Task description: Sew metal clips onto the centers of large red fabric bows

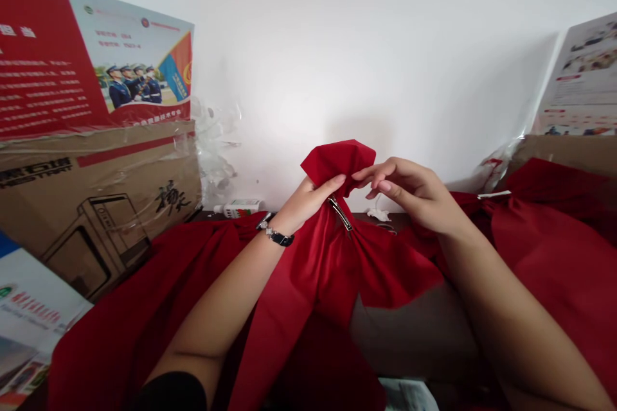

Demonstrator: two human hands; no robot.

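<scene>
A large red cloth is gathered near its top, where a folded red loop stands up. My left hand is closed round the gathered part, its thumb lying across the front. Just below that thumb a metal clip lies slantwise on the cloth. My right hand is at the right edge of the loop, its fingers bent and apart. Whether its fingertips touch the cloth is hard to tell. Below the clip the fabric spreads into long tails.
Cardboard boxes with a red poster above stand at the left. A white bottle lies by the white wall. More red cloth with a white tie is at the right, before another box.
</scene>
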